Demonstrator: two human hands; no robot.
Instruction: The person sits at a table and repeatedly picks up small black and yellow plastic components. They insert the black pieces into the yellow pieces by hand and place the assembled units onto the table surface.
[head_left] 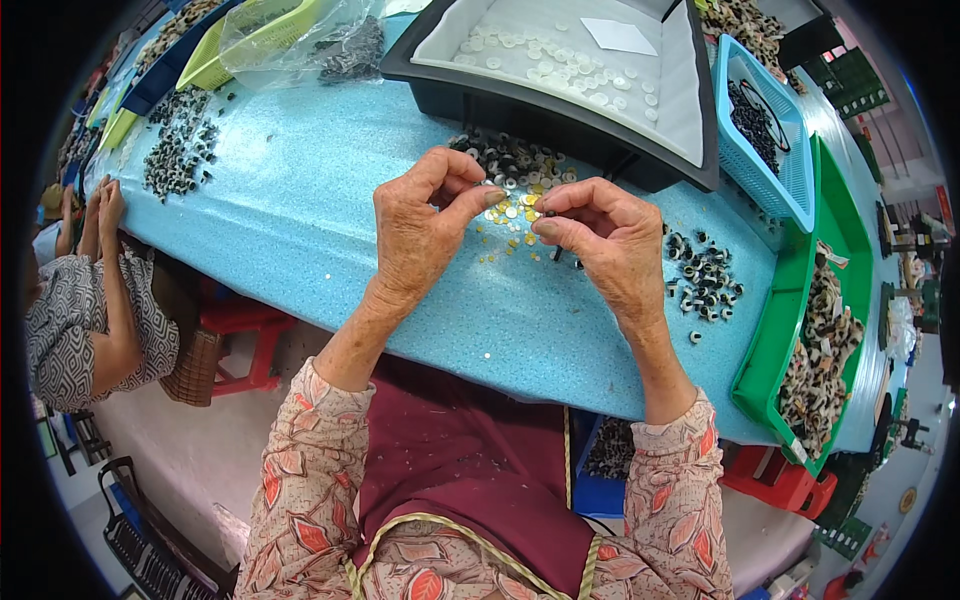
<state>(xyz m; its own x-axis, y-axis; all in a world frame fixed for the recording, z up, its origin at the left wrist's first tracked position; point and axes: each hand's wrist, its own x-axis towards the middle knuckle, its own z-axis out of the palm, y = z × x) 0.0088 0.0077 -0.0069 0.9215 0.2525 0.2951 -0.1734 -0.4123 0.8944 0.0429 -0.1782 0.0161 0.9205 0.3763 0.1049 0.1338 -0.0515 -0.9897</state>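
Note:
My left hand [425, 215] is closed in a pinch, thumb against forefinger. What its fingertips hold, if anything, is too small to make out. Across a narrow gap, my right hand [608, 238] pinches a small black piece [549, 213]. Between and below the fingertips, small white and yellow discs [512, 212] are scattered on the blue tabletop [330, 235]. Just beyond my hands lies a heap of small black-and-white parts [490, 155]. More black-and-white parts [704, 275] are spread to the right of my right wrist.
A black tray [560, 112] lined with white holds translucent discs [570, 62]. At the right stand a blue basket [812, 190] and a green tray [765, 375] of mottled, furry-looking pieces. Another pile [180, 140] lies far left, near another person [85, 320] seated at the table.

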